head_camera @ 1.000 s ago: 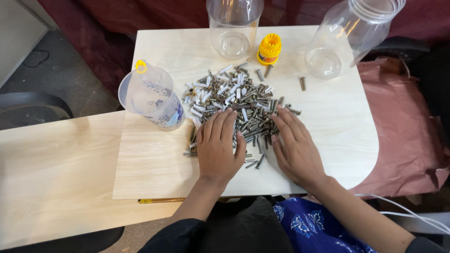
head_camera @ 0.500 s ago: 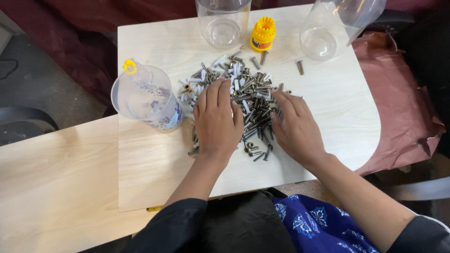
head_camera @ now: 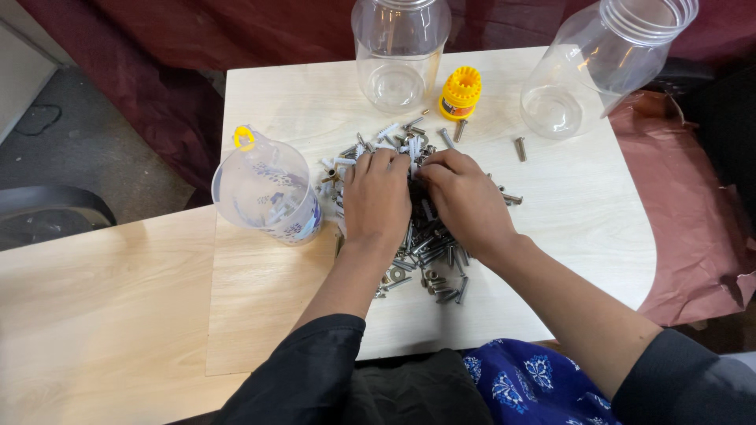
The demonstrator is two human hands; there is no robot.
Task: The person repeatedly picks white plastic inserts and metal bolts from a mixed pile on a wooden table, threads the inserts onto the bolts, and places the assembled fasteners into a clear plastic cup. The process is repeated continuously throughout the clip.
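A: Nearest to us, both hands lie on the pile of screws and bolts [head_camera: 429, 264] in the middle of the pale counter [head_camera: 567, 236]. The left hand [head_camera: 376, 197] is palm down with curled fingers. The right hand [head_camera: 465, 197] is beside it, fingertips bent into the metal.

B: Do they grip something?

A: I cannot tell; the fingertips are hidden in the pile. A second ago the hands lay flat on its near side. Now they are at the far side and closer together, so I judge they are gathering or sorting pieces.

B: And the containers?

A: Left of the pile a clear tub with a yellow clip [head_camera: 264, 189] lies tilted. Farther, a small yellow cap [head_camera: 461, 92], one upright clear jar [head_camera: 399, 51], and a leaning jar [head_camera: 602, 59] at the far right. Their labels are not readable.
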